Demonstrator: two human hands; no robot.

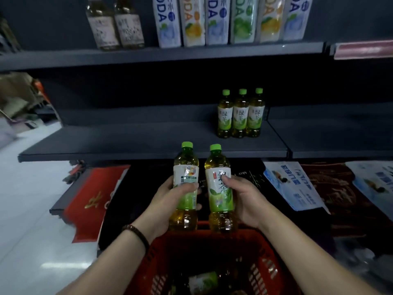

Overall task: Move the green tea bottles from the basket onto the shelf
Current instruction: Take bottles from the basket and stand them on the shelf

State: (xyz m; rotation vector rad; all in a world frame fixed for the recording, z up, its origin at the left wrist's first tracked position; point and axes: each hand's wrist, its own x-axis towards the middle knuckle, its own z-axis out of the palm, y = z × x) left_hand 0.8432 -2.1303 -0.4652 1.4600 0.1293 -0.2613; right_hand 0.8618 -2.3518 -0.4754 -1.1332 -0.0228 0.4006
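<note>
1. Red basket (261, 271) sits closest, at the bottom of the view, with slotted plastic walls. One green tea bottle (202, 282) lies on its side in it; the rest of the inside is too dark to read.
2. Left hand (168, 201): fingers wrapped round the label of the left held bottle (186, 167), which is upright with a slight tilt, green cap on. Dark bead bracelet (137, 233) on that wrist.
3. Right hand (244, 199): fingers and thumb curled round the label of the right held bottle (218, 167), upright and capped.
4. Held bottles are side by side with a narrow gap between them, above the basket's far rim and just before the front edge of the middle shelf (127, 141).
5. Middle shelf: dark grey flat board. Three shelved tea bottles (241, 116) stand upright in a tight row near its right end, set back from the front edge.
6. Upper shelf (148, 56): a row of soda packs (229, 20) from centre to right, two brown-label bottles (116, 26) to their left. Pink price strip (361, 50) on the next bay's front edge.
7. Bottom shelf: red packaging (89, 199) at the left end, blue-white packs (293, 184) towards the right, dark goods between them.
8. Room: dim, with a dark back panel. Glossy white floor (27, 199) to the left; blurred clutter at the far left.
</note>
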